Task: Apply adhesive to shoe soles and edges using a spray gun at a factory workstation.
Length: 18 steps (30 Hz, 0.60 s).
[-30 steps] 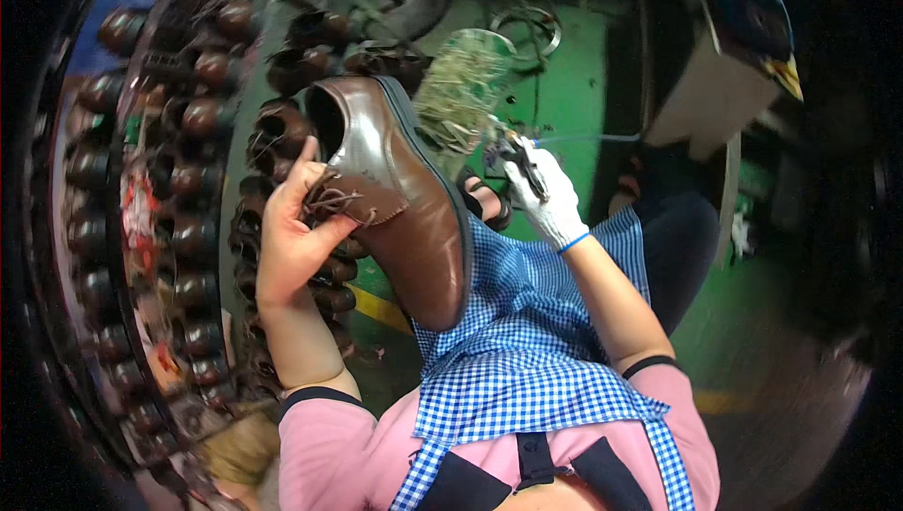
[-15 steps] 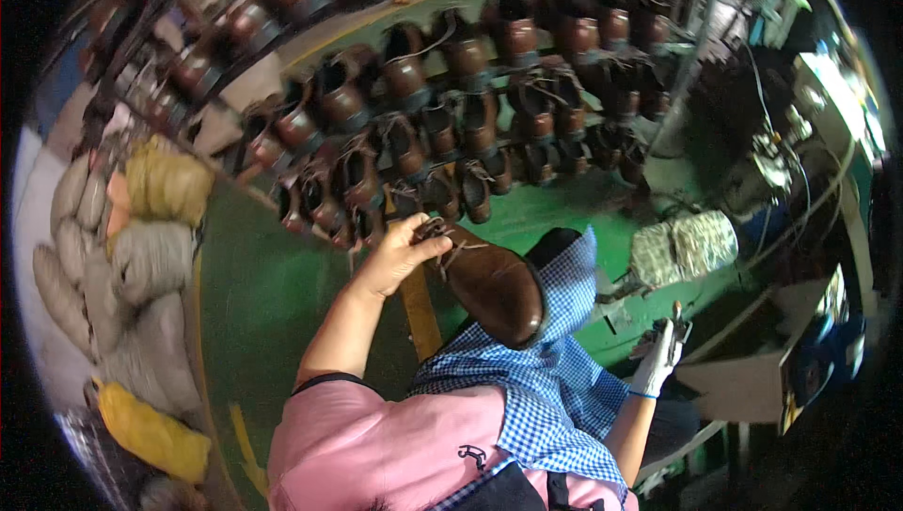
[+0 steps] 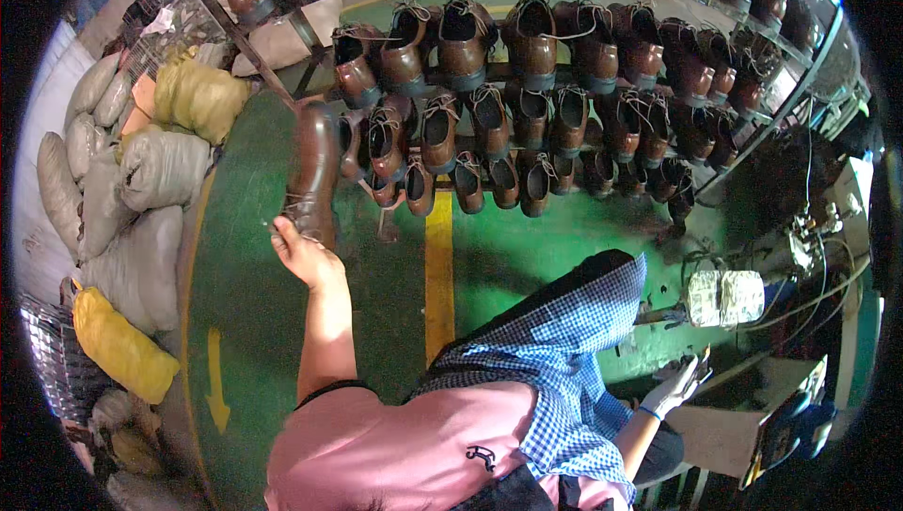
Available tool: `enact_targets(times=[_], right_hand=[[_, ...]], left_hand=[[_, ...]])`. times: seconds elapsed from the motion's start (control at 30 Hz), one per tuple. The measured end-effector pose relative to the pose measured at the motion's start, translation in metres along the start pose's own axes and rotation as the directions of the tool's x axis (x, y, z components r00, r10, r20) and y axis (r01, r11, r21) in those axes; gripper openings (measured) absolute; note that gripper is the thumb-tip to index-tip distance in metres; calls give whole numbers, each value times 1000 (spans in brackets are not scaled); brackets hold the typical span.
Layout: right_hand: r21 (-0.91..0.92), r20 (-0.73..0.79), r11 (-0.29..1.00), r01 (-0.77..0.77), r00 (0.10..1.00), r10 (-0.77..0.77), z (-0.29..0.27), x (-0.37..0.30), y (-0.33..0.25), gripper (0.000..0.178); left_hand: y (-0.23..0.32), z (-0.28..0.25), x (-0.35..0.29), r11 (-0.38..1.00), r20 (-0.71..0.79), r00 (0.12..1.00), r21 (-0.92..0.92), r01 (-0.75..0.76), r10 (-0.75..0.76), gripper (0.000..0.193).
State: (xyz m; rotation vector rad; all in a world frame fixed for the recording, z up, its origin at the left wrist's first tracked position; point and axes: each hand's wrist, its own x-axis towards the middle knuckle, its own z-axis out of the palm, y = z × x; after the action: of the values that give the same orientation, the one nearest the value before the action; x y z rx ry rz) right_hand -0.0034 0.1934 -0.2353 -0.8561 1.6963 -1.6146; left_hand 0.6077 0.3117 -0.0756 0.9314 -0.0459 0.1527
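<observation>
A brown leather lace-up shoe [image 3: 315,158] hangs from my left hand [image 3: 306,255], gripped at its laced opening, its toe pointing away from me. The bare fingers are closed on it, and part of the opening is hidden. On the right, my right hand [image 3: 672,389] wears a white glove with dark fingertips. Its fingers curl around a small dark thing with an orange tip, too small to name. Close by that hand stands a padded block wrapped in shiny film [image 3: 724,298], on an arm.
Ahead is a rack of brown lace-up shoes [image 3: 489,125] in several rows, with a metal post [image 3: 800,88] at its right. Grey sacks [image 3: 141,257] and a yellow sack [image 3: 122,346] are piled left. A carton [image 3: 724,436] and hoses lie right.
My left hand has swung the shoe from over my lap out to the left, and its toe now points away. My view has turned left. The gloved hand stays low at the right.
</observation>
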Motion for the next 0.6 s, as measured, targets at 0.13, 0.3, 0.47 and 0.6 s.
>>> enact_targets(times=[0.13, 0.3, 0.47, 0.6], right_hand=[[-70, -71, 993, 95, 992, -100, -20, 16, 26, 47], [-69, -123, 990, 123, 984, -131, -19, 18, 23, 44], [28, -179, 993, 111, 978, -105, 0, -4, -17, 42], [-17, -260, 989, 148, 954, -147, -29, 7, 5, 39]], left_hand=[[11, 21, 44, 999, -6, 999, -8, 32, -32, 39], [-7, 95, 122, 963, 318, 936, -165, 214, -154, 7], [-37, 169, 244, 962, 396, 886, -23, 273, -242, 13], [-42, 233, 219, 902, 561, 713, 178, 394, -421, 84]])
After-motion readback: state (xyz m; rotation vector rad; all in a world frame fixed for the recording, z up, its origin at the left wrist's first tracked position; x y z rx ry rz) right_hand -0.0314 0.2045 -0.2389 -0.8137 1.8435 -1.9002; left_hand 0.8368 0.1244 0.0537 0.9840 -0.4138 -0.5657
